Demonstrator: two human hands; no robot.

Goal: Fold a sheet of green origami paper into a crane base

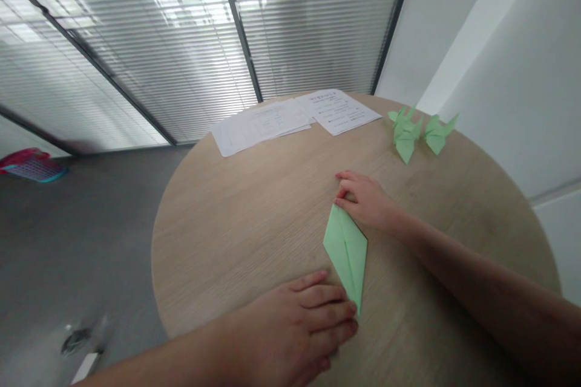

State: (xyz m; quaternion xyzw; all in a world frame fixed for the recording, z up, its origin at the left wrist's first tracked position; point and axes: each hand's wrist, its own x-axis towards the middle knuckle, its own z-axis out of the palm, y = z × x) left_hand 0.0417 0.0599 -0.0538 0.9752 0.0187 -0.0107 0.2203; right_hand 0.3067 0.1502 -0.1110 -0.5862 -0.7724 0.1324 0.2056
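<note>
A light green folded paper (347,252), a long diamond shape with a centre crease, lies flat on the round wooden table (236,224). My left hand (304,320) rests flat, fingers stretched out, with its fingertips at the paper's near tip. My right hand (365,198) sits at the far tip, fingers curled and pressing down on the point. Neither hand lifts the paper.
Two finished green folded paper figures (415,131) stand at the table's far right. White printed sheets (295,118) lie at the far edge. Glass walls with blinds stand behind. A pink and blue basket (29,164) sits on the grey floor at left.
</note>
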